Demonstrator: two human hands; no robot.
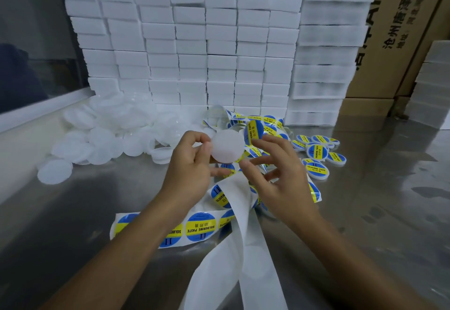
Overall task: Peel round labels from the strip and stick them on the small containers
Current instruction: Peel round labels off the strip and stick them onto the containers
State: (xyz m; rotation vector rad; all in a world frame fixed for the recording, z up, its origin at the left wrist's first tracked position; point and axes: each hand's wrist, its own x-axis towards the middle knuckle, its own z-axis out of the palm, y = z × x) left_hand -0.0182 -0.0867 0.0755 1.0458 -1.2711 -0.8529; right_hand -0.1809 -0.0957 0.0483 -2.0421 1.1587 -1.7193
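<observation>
I note a pile of blank containers [102, 136] far left on the steel table [377, 200]. My left hand [192, 170] pinches one white container [226, 146] – held above the label strip [199, 227]. My right hand [275, 178] holds a peeled label [254, 132] on its fingertips; labelled containers [316, 151] lie rightward.

Steel table [365, 212], stacked foam blocks [219, 49], cardboard boxes [401, 29].

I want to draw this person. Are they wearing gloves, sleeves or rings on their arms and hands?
No gloves. The left hand and right hand are both bare, and both forearms are bare right down to the bottom edge of the picture, so no sleeves show. I see no rings, watch or bracelets. The fingernails look short and plain.
</observation>
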